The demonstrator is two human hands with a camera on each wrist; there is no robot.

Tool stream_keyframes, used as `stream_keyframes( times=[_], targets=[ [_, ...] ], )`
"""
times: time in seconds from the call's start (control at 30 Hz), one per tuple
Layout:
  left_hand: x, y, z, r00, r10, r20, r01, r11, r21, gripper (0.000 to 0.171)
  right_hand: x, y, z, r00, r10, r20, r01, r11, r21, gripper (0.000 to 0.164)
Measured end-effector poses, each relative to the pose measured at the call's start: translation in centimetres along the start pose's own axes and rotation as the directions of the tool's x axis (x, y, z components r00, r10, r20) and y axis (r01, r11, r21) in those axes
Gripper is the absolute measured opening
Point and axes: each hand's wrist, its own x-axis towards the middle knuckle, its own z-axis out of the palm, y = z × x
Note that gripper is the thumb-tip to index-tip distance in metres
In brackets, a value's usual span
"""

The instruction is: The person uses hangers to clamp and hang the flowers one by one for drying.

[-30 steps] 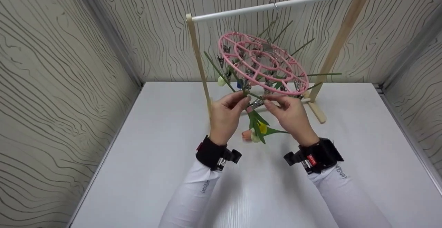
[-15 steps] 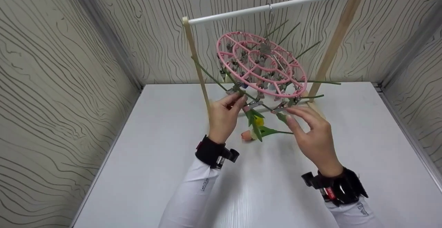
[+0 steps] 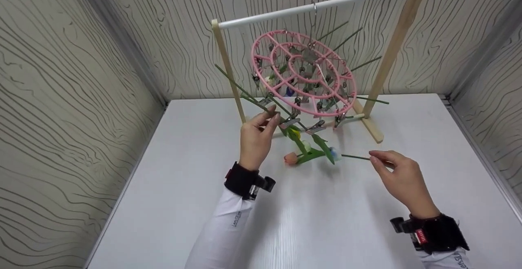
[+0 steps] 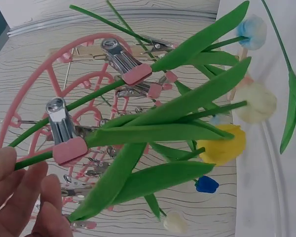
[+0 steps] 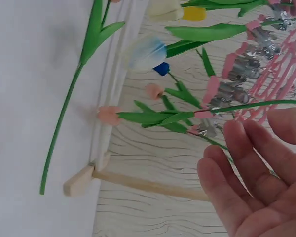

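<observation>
My left hand (image 3: 257,140) pinches the green stem (image 4: 34,159) of an artificial tulip between thumb and fingers. That stem runs through a metal clip with pink tips (image 4: 69,150), which hangs from a round pink drying rack (image 3: 317,114). Several more tulips hang clipped there, among them yellow (image 4: 224,145), white (image 4: 256,101) and pale blue (image 4: 251,32) blooms. My right hand (image 3: 403,179) is off to the right with relaxed fingers and holds nothing in the right wrist view. Its fingertips overlap the stem end of a loose orange tulip (image 3: 290,158) lying on the table.
The rack hooks over a white bar (image 3: 269,14) between wooden posts (image 3: 396,40). A wooden foot (image 3: 369,130) of this stand rests on the white table (image 3: 195,203). Long stems stick out around the rack. Patterned walls (image 3: 73,98) enclose the table at the back and sides.
My right hand has left the clips near the rack's front and moved right and down, toward the loose tulip's stem. My left hand has shifted slightly left; the rack has swung a little.
</observation>
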Motion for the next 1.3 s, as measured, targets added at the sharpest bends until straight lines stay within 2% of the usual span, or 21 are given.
stream_keyframes(
  times=[0.17, 0.37, 0.53, 0.73, 1.03, 1.3],
  targets=[
    [-0.3, -0.5, -0.4, 1.000, -0.016, -0.001, 0.016, 1.000, 0.011, 0.024, 0.7, 2.9, -0.1, 0.990, 0.093, 0.108, -0.079, 0.989, -0.127, 0.027],
    [-1.0, -0.9, -0.8, 1.000, -0.027, -0.009, 0.027, 0.999, 0.033, 0.033, 2.3, 6.4, 0.9, 0.966, 0.128, 0.227, -0.070, 0.967, -0.246, 0.029],
    [-2.0, -1.4, -1.2, 0.999, -0.035, -0.026, 0.037, 0.998, 0.051, 0.037, 3.5, 8.8, 1.8, 0.942, 0.175, 0.288, -0.072, 0.940, -0.333, 0.036],
    [-4.5, -2.1, -1.6, 0.997, -0.062, -0.047, 0.064, 0.998, 0.027, 0.029, 4.1, 10.9, 3.2, 0.945, 0.177, 0.275, -0.070, 0.931, -0.360, 0.041],
    [-9.1, -4.1, -1.1, 0.988, -0.155, -0.003, 0.155, 0.987, 0.037, 0.023, 4.1, 12.2, 4.5, 0.949, 0.184, 0.257, -0.079, 0.924, -0.373, 0.037],
    [-11.3, -5.2, -0.6, 0.972, -0.228, 0.053, 0.227, 0.974, 0.018, 0.021, 3.5, 12.2, 5.1, 0.958, 0.144, 0.247, -0.028, 0.907, -0.420, 0.025]
  ],
)
